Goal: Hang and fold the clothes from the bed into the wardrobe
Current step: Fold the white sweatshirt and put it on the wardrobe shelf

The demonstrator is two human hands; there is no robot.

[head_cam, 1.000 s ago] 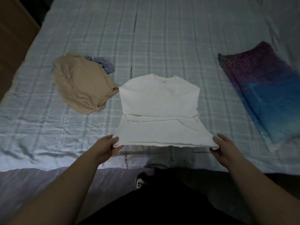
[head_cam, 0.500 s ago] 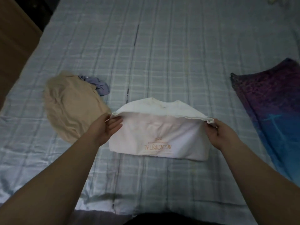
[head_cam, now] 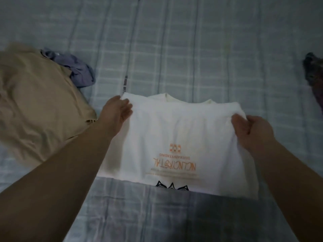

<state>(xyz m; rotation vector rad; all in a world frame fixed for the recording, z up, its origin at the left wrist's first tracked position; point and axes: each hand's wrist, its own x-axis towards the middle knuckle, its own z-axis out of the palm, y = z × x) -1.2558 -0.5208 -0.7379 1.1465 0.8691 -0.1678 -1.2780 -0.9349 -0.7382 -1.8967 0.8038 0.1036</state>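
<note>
A white T-shirt (head_cam: 178, 137) lies folded in half on the bed (head_cam: 174, 49), its orange print upside down towards me. My left hand (head_cam: 117, 110) pinches the folded-over hem at the shirt's far left corner. My right hand (head_cam: 251, 128) grips the same hem at the far right corner. The hem sits just short of the collar, which peeks out beyond it.
A beige garment (head_cam: 38, 105) lies crumpled to the left, with a small purple-blue cloth (head_cam: 76, 70) behind it. The corner of a dark purple patterned item (head_cam: 314, 79) shows at the right edge. The sheet is pale blue plaid.
Both hands have carried the shirt's bottom hem away from me and laid it over the upper half near the collar. The camera has moved closer to the bed.
</note>
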